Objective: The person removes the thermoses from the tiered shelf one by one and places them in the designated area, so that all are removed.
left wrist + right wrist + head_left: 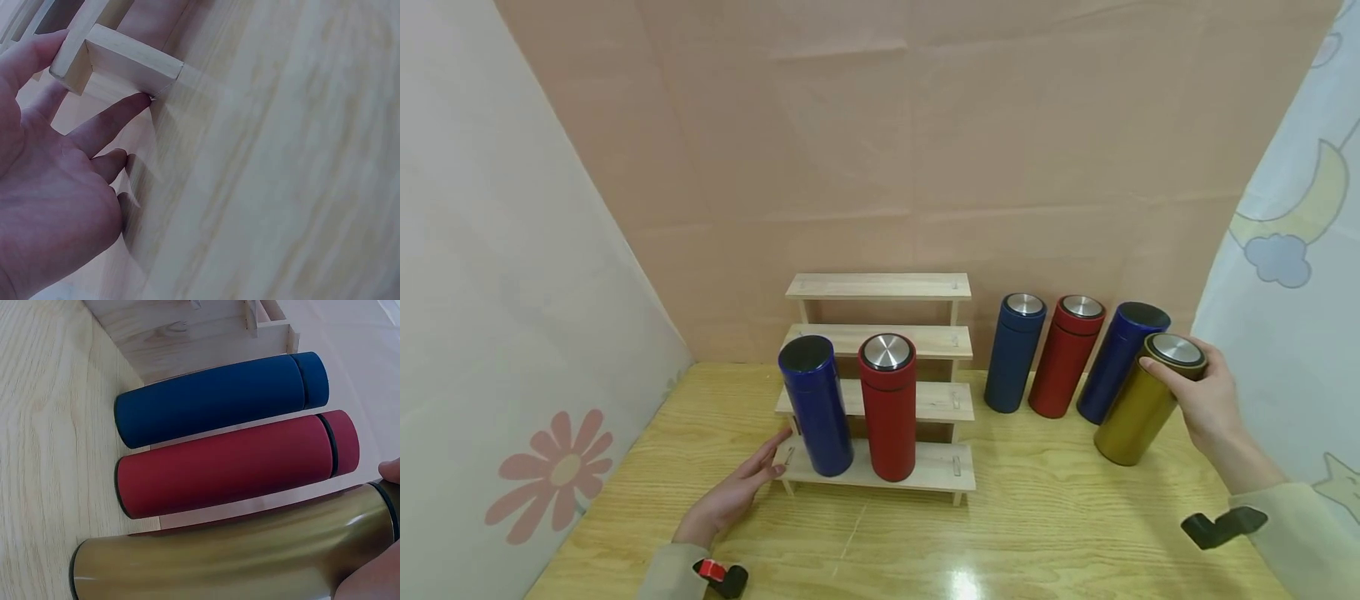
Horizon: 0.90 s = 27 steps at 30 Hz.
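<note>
A gold thermos bottle [1137, 410] is in my right hand [1210, 400], which grips it near its silver-topped lid. In the right wrist view the gold thermos crosses the bottom, with only parts of the hand showing at the right edge. My left hand [737, 493] touches the left end of a stepped wooden display rack [940, 467]. Seen from the left wrist, its fingers [115, 122] are spread and rather straight against the rack's lowest board and leg. On that lowest step stand a shiny blue thermos [817, 412] and a red thermos [891, 417], both upright.
Right of the rack, a dark blue thermos [1013, 358], another red thermos [1066, 362] and a glossy blue thermos [1112, 367] stand in a row on the wood-grain table [1037, 533]. A tan cloth backdrop [910, 150] hangs behind, with patterned white cloths at both sides.
</note>
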Tool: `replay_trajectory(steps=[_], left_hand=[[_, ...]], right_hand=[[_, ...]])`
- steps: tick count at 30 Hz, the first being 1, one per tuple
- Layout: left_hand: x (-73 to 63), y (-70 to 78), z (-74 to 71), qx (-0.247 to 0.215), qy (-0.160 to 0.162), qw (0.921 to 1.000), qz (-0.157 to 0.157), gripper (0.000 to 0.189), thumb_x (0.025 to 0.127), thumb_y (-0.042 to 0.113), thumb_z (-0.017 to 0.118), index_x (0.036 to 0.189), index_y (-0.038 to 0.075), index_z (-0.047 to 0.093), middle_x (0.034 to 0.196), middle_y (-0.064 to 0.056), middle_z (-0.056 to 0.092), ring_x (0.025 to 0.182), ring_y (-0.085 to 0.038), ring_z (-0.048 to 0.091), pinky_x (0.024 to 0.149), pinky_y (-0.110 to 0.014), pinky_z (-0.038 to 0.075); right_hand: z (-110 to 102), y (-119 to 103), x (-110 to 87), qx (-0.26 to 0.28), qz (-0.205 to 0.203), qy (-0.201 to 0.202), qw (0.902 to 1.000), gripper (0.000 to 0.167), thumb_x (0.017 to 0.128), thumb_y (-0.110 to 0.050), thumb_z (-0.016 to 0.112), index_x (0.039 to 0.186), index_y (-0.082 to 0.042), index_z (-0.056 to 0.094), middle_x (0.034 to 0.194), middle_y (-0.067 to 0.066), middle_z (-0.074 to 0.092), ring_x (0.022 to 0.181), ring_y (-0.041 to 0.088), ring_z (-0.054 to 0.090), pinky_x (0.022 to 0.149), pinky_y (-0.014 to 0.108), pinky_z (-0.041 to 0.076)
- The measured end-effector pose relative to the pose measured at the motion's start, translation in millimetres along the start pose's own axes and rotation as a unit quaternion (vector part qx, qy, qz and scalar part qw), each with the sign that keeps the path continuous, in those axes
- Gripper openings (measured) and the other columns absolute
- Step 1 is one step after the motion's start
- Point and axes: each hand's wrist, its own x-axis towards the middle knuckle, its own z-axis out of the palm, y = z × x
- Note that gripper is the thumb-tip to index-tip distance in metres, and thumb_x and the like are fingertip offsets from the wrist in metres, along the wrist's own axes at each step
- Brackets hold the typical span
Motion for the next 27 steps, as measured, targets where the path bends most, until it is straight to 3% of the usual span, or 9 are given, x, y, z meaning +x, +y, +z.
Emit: replay_trajectory(steps=[10,14,19,27], left_hand=[[0.3,2.2,1.6,-0.001,-0.004,1.0000,0.000,0.063,0.104,0.020,0.045,0.157,0.020,0.010,0.160,-0.011,-0.012,0.142,-0.035,-0.018,0.101,-0.070,-0.011],[-0.1,2.1,1.8,-0.003,-0.004,1.0000,0.000,0.063,0.104,0.020,0.045,0.157,0.021,0.011,0.160,-0.011,-0.011,0.142,-0.036,-0.018,0.101,-0.070,-0.011],[-1.3,1.8,1.4,-0.004,-0.002,1.0000,-0.002,0.063,0.104,0.019,0.045,0.157,0.021,0.011,0.160,-0.012,-0.012,0.142,-0.036,-0.018,0.101,-0.070,-0.010],[-1.4,1.8,1.2,-0.003,0.000,1.0000,-0.006,0.063,0.104,0.020,0.045,0.157,0.022,0.011,0.160,-0.011,-0.012,0.142,-0.037,-0.018,0.101,-0.071,-0.010]], right_hand=[[-3.4,-5.0,-2.6,-0.002,-0.019,-0.017,0.9997,0.055,0.088,0.001,0.066,0.127,-0.029,0.041,0.113,-0.013,0.043,0.096,-0.002,0.046,0.075,0.004,0.040],[-2.6,-13.9,-1.7,0.020,-0.060,-0.015,0.9979,0.050,0.089,0.006,0.063,0.124,-0.025,0.047,0.117,-0.013,0.047,0.105,-0.002,0.044,0.087,0.006,0.036],[-1.1,-29.2,3.6,0.074,-0.095,-0.012,0.9926,0.046,0.088,0.014,0.059,0.121,-0.017,0.053,0.120,-0.009,0.050,0.111,-0.001,0.044,0.105,0.011,0.021],[2.6,-45.5,8.5,0.095,-0.112,-0.017,0.9890,0.046,0.086,0.017,0.059,0.121,-0.013,0.056,0.121,-0.005,0.053,0.116,0.002,0.046,0.108,0.014,0.019]])
